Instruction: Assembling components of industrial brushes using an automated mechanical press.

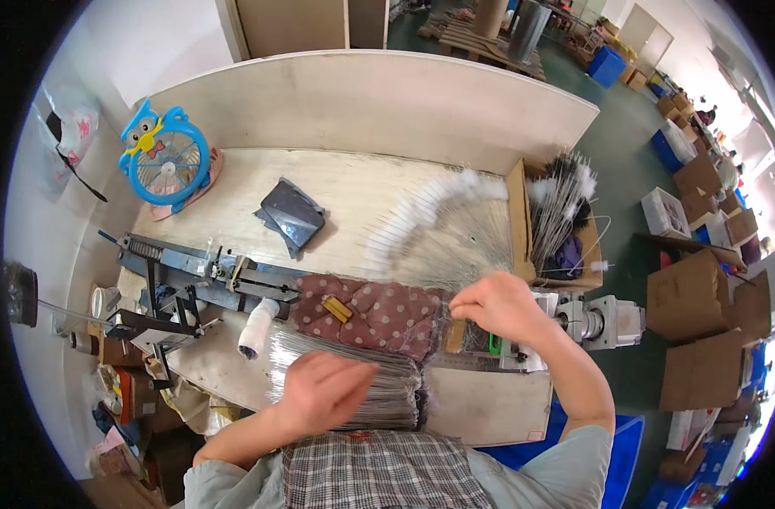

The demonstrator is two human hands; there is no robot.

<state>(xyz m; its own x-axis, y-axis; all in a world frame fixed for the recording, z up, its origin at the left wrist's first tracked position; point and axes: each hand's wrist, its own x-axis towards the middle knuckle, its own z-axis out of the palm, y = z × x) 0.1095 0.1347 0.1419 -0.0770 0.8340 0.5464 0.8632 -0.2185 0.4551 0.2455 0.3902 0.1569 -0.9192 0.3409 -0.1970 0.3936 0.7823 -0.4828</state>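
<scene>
My left hand [326,392] hovers over a thick bundle of thin metal wires [392,386] at the table's front edge. Its fingers are bent together, and whatever may be between them is too small to see. Farther right, my right hand [499,307] is pinched closed beside a metal machine head with a round chuck [587,324]; I cannot make out what the fingertips hold. Between the hands lies a brown polka-dot cloth pad [392,316], with small yellow blocks [336,309] on it. Beyond the right hand, white-tufted wire brushes [421,212] lie in a curved row.
A cardboard box [521,225] of wire brushes stands at the right. On the left are a long metal fixture [252,280], a white roll [258,329] and a blue animal-shaped fan [168,165]. A dark plastic packet [294,214] lies mid-table before a low back panel [362,97].
</scene>
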